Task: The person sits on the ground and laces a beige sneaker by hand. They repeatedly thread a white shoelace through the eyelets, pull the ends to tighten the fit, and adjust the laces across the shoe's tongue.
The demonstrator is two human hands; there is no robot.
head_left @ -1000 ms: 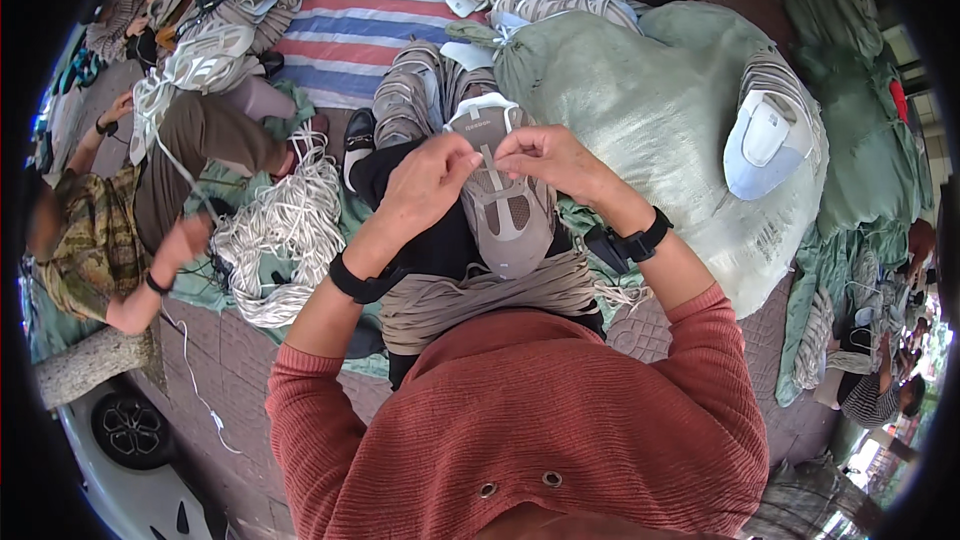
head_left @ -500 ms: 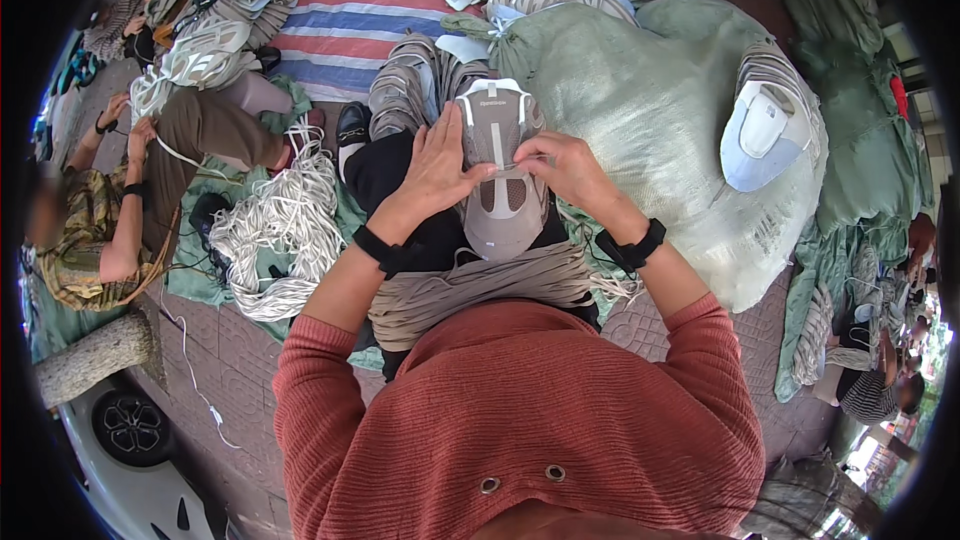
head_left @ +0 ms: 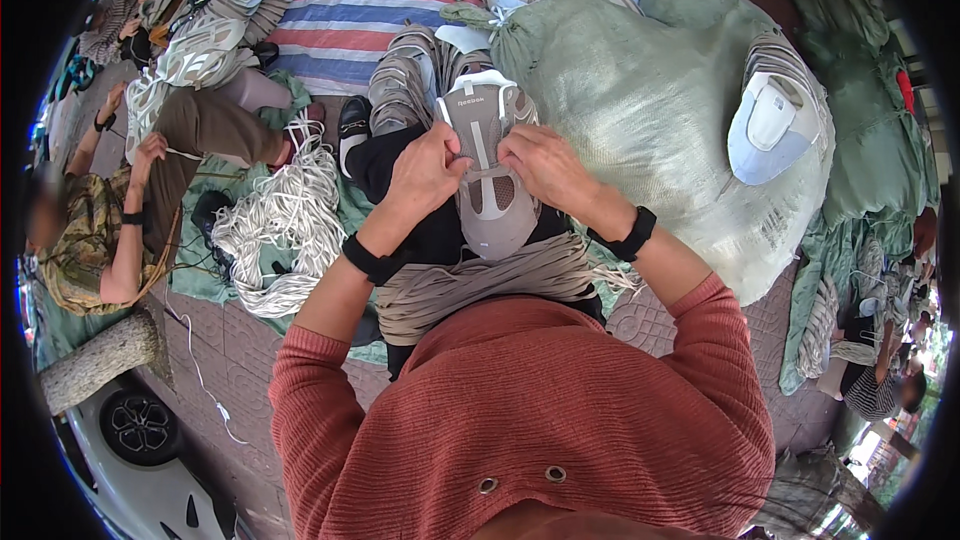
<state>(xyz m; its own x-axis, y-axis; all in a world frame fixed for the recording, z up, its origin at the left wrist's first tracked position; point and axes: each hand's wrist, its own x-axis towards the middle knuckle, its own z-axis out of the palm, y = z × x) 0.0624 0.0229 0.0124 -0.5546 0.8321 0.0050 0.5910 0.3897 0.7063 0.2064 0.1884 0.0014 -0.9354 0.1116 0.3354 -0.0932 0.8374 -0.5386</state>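
Note:
A grey-taupe shoe upper [head_left: 497, 225] with white edging rests on my lap, its rounded toe toward me. A thin taupe shoelace [head_left: 490, 173] crosses its tongue just above the toe panels. At the upper's left edge, my left hand [head_left: 424, 172] is closed in a pinch on the lace. My right hand [head_left: 548, 168] pinches the lace at the right edge, fingers curled. The fingertips partly hide the lace ends and eyelets. A thick bundle of taupe laces [head_left: 480, 280] lies across my lap between the upper and my body.
Stacked shoe uppers [head_left: 405, 80] stand beyond my left hand. A pale green sack [head_left: 660, 120] bulges at right, with more uppers [head_left: 770, 125] on it. At left, a pile of white laces [head_left: 285, 230] lies near a seated co-worker [head_left: 110, 230], who handles a lace.
My left hand has gone from lying flat along the upper's side to a pinch at its edge. My right hand has shifted slightly up and stays pinched.

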